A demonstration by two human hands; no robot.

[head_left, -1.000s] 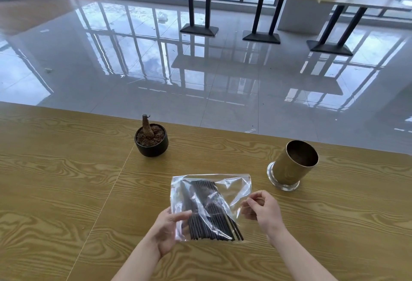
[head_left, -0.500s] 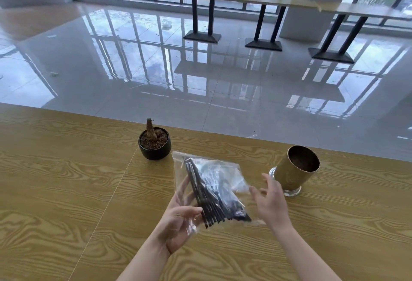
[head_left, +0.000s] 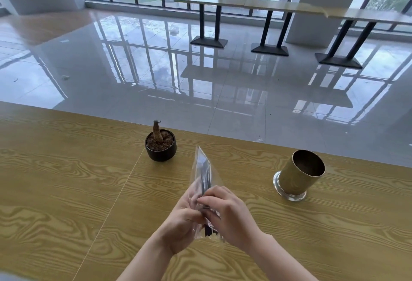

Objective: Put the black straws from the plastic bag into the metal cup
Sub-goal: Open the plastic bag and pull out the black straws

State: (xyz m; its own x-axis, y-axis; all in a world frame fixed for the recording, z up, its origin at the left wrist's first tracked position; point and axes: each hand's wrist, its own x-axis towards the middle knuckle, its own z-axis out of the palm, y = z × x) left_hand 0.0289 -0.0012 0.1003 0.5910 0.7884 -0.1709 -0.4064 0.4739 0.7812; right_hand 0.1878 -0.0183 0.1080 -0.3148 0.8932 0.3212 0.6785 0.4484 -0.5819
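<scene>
Both hands, left [head_left: 180, 225] and right [head_left: 229, 213], grip the bag [head_left: 201, 169], opening it; next, pull straws [head_left: 206, 178] toward the cup [head_left: 298, 175].

A wooden table [head_left: 66, 191] with bold yellow-brown grain is spanning the foreground, and a thin seam [head_left: 117, 200] is running diagonally across its top. A small black pot [head_left: 161, 153] is sitting on it near the far edge, holding brown soil and a short bare stump [head_left: 156, 130]. Well apart to the pot's right, a gold-toned metal cup [head_left: 294, 178] is standing on its silvery base.
</scene>
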